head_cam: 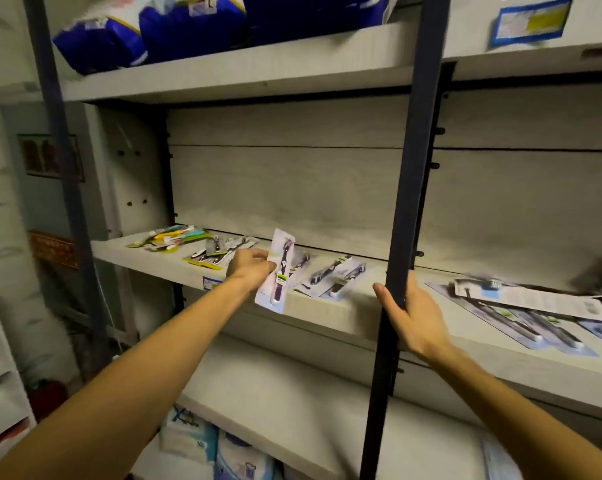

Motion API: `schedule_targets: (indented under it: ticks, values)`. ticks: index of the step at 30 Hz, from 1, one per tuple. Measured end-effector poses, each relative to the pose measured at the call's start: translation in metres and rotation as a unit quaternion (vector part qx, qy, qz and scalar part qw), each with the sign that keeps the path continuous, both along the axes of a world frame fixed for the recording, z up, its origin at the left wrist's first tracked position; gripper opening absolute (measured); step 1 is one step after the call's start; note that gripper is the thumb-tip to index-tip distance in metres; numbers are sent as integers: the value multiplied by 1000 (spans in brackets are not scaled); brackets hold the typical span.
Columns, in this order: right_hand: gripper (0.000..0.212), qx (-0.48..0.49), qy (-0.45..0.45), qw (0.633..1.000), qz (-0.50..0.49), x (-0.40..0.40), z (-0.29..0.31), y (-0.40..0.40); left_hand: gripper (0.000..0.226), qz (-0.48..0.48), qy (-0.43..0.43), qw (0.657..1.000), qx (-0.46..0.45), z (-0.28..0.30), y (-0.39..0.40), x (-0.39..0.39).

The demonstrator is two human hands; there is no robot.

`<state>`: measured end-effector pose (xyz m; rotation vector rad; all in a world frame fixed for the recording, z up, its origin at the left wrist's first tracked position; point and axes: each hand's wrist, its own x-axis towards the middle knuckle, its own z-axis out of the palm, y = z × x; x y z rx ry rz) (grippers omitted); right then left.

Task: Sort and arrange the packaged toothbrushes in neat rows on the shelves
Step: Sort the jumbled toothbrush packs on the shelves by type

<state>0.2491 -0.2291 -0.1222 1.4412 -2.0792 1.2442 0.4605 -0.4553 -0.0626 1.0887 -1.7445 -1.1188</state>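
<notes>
At lower right of centre, the right hand [410, 313] wraps its fingers and thumb round the dark post [408, 188] of the rack. Left of it, mid-frame, the left hand [249, 270] pinches a toothbrush pack [275, 271] by its edge, held upright just above the front of the middle shelf [327, 306]. Beyond it, more packs [330, 275] lie flat on that shelf, with a colourful bunch [169, 237] at the far left end. A loose pile [535, 306] sits at right. Blue bags [147, 32] fill the top shelf.
</notes>
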Motion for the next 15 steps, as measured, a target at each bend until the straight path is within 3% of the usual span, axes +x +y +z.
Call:
schedule_targets:
  ticks: [4,11,15]
  values:
    - [65,-32,60,993,-93,2,-9,-10,27,-5,-92,990,-105,5,-27,-20]
    - [63,-14,53,991,-120,-3,-10,-13,29,61,-219,956,-184,-7,-59,-51]
    - [57,-29,57,990,-124,-1,-7,-14,25,98,-240,931,-258,-14,-56,-63]
